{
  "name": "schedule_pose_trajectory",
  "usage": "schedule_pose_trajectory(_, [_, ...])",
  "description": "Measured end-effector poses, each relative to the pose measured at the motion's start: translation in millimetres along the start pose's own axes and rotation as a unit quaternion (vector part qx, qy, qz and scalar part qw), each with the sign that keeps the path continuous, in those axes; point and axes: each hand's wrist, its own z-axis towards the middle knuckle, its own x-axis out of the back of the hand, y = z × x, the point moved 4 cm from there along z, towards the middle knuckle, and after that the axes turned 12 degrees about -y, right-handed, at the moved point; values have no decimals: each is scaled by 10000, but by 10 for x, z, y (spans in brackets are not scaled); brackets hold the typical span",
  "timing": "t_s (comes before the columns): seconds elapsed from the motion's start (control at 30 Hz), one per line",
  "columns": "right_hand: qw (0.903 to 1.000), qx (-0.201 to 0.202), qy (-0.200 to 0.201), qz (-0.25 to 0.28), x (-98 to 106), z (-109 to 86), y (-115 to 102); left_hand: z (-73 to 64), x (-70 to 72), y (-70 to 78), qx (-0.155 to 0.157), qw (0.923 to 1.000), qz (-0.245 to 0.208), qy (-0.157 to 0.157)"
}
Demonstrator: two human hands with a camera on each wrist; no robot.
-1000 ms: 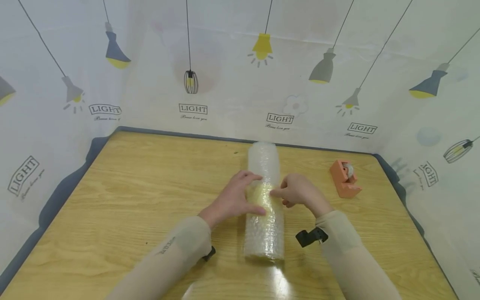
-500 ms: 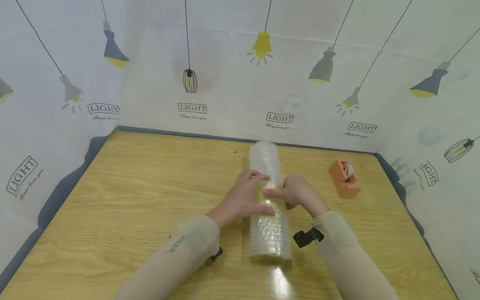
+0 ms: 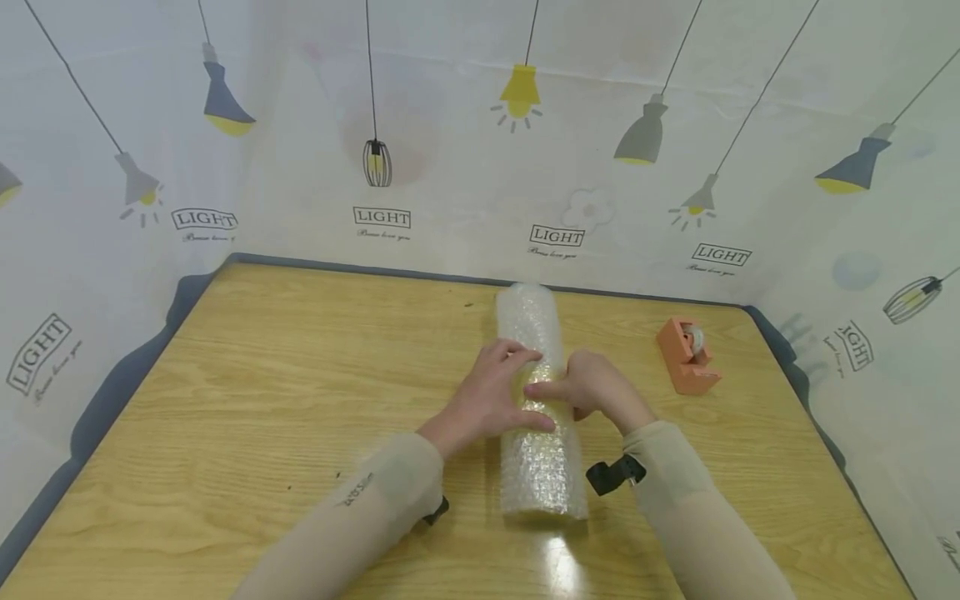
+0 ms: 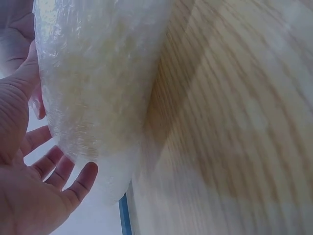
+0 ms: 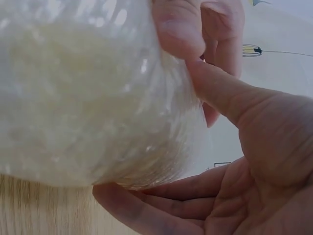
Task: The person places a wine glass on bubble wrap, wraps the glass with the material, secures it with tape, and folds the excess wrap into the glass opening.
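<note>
A roll of bubble wrap [image 3: 542, 475] lies lengthwise on the table, with something yellowish showing through its middle. On its left side my left hand [image 3: 483, 396] touches the plastic, thumb and fingers spread apart over the top. My right hand [image 3: 600, 387] grips the roll from the right: its thumb lies on top between the left thumb and fingers. In the right wrist view, the fingers [image 5: 146, 210] reach under the lower edge of the wrap [image 5: 88, 98]. From the left wrist, the wrapped surface [image 4: 98, 88] fills the upper left; whatever is inside stays blurred.
An orange tape dispenser [image 3: 687, 357] with a clear tape roll stands to the right of the wrap. The wooden table [image 3: 300, 375] meets a lamp-patterned cloth [image 3: 450, 167] along its back and sides. Small dark specks lie on the wood.
The near end of the roll has shifted slightly right. My left hand has moved right with it, and the right thumb has slid left over the top of the wrap.
</note>
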Motion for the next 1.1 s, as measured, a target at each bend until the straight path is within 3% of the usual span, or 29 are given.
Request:
schedule_pose_trajectory(0.4, [9970, -47, -154, 758, 9, 32, 155, -42, 73, -57, -273, 9996, 86, -64])
schedule_pose_trajectory(0.6, [9916, 18, -215, 1273, -8, 45, 225, -120, 96, -136, -297, 9995, -105, -56])
schedule_pose_trajectory(1.1, [9804, 233, -635, 1849, -67, 102, 263, -237, 128, -233, -258, 9991, -334, -3])
